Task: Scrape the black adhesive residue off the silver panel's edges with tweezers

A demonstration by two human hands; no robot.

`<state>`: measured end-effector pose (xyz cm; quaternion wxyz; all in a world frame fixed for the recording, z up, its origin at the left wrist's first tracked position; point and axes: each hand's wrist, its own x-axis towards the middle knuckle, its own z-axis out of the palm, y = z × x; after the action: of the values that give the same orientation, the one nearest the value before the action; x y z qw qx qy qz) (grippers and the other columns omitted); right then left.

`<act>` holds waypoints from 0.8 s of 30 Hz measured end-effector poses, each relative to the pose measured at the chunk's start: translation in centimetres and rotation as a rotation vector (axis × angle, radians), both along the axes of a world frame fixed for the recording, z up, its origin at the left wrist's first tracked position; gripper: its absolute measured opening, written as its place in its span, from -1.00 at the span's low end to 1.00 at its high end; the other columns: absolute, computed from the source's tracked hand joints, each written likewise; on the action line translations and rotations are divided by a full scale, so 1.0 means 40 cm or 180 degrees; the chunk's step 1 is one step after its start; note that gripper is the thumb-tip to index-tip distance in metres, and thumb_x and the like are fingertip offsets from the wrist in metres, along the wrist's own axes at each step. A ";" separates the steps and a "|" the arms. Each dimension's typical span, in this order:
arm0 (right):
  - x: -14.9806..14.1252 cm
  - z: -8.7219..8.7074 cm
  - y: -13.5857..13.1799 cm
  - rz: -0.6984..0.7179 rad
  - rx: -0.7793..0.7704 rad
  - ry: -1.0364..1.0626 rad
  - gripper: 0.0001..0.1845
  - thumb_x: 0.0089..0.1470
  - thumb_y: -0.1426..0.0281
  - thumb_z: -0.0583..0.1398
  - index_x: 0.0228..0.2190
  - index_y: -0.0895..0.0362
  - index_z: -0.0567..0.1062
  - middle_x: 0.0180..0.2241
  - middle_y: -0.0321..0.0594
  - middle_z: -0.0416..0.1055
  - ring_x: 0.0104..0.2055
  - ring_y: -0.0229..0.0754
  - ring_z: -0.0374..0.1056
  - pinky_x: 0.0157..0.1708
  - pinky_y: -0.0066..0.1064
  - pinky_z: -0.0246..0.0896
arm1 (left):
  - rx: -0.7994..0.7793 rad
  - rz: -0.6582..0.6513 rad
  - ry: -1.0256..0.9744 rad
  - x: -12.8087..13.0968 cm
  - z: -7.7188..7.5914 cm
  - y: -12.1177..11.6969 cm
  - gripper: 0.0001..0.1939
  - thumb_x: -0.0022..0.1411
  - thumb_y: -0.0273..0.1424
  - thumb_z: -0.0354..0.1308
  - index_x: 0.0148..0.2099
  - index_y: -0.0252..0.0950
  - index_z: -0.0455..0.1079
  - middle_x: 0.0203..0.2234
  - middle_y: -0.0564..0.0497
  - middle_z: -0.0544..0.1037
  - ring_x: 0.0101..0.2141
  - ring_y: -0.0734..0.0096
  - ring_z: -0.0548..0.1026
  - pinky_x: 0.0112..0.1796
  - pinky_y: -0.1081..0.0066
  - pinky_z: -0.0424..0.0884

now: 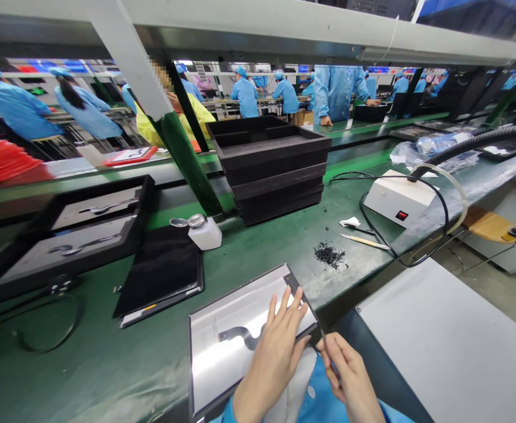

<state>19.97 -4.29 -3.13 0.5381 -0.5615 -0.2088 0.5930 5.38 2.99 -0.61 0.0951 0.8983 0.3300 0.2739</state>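
A flat silvery panel with a dark flex cable across it lies on the green bench near me. My left hand rests flat on its right part, fingers stretched out and pressed down. At the panel's right corner my right hand is pinched round a thin metal tool, whose tip touches the panel's dark edge.
A stack of black trays stands mid-bench, beside a white dispenser bottle. A black tray with panels and a dark panel lie left. A white box with cables, a stick and black scrapings lie right. Workers in blue stand beyond.
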 end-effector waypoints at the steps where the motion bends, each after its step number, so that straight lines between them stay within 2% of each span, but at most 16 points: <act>1: 0.003 0.009 0.001 0.0019 -0.0024 -0.0045 -0.31 -0.22 -0.28 0.27 -0.54 0.13 0.39 -0.63 -0.45 0.11 -0.69 -0.47 -0.19 -0.75 -0.56 -0.42 | 0.0005 -0.0004 0.0005 0.000 0.000 0.000 -0.55 0.42 -0.55 -0.08 0.30 -0.32 0.07 0.31 -0.26 0.20 0.35 0.08 0.01 0.20 -0.14 0.20; 5: 0.017 0.028 0.004 0.0134 -0.0057 -0.0153 -0.31 -0.16 -0.27 0.25 -0.54 0.14 0.42 -0.69 -0.50 -0.03 -0.65 -0.42 -0.23 -0.69 -0.53 -0.40 | 0.0029 -0.0030 -0.0008 -0.002 -0.001 0.003 -0.54 0.41 -0.54 -0.07 0.31 -0.31 0.06 0.30 -0.26 0.21 0.34 0.07 0.02 0.20 -0.15 0.20; 8: 0.022 0.010 0.006 0.0161 0.0058 -0.0102 -0.32 -0.11 -0.28 0.21 -0.52 0.13 0.41 -0.73 -0.55 -0.12 -0.66 -0.41 -0.29 -0.69 -0.51 -0.40 | 0.0041 -0.0048 -0.0015 -0.002 -0.001 0.004 -0.54 0.41 -0.55 -0.07 0.31 -0.30 0.06 0.29 -0.26 0.22 0.34 0.07 0.04 0.20 -0.15 0.20; 13: 0.030 -0.012 0.008 0.0260 0.0129 0.0018 -0.38 -0.11 -0.23 0.27 -0.50 0.07 0.29 -0.71 -0.61 -0.16 -0.67 -0.44 -0.36 -0.71 -0.55 -0.41 | 0.0028 -0.0035 0.0040 -0.002 0.005 0.004 -0.57 0.42 -0.52 -0.07 0.29 -0.31 0.08 0.30 -0.26 0.22 0.33 0.06 0.05 0.19 -0.15 0.21; 17: 0.045 0.015 0.012 0.0513 0.0087 0.0103 -0.35 -0.14 -0.25 0.27 -0.51 0.06 0.23 -0.71 -0.63 -0.15 -0.68 -0.46 -0.38 -0.72 -0.57 -0.45 | 0.0067 -0.0045 0.0020 -0.003 0.005 0.004 -0.57 0.42 -0.52 -0.06 0.29 -0.32 0.08 0.29 -0.28 0.23 0.33 0.07 0.07 0.20 -0.16 0.19; 24: 0.056 0.064 0.018 0.0673 -0.0117 0.0041 -0.30 -0.16 -0.29 0.23 -0.44 0.12 0.34 -0.71 -0.61 -0.06 -0.69 -0.47 -0.33 -0.73 -0.55 -0.47 | 0.0053 -0.0002 0.0063 -0.002 0.003 0.002 -0.56 0.42 -0.52 -0.06 0.30 -0.30 0.08 0.28 -0.27 0.25 0.33 0.07 0.08 0.21 -0.15 0.18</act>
<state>22.21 -3.55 -0.58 0.4635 -0.5422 -0.2525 0.6538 5.31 3.06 -0.50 0.0845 0.9019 0.3284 0.2677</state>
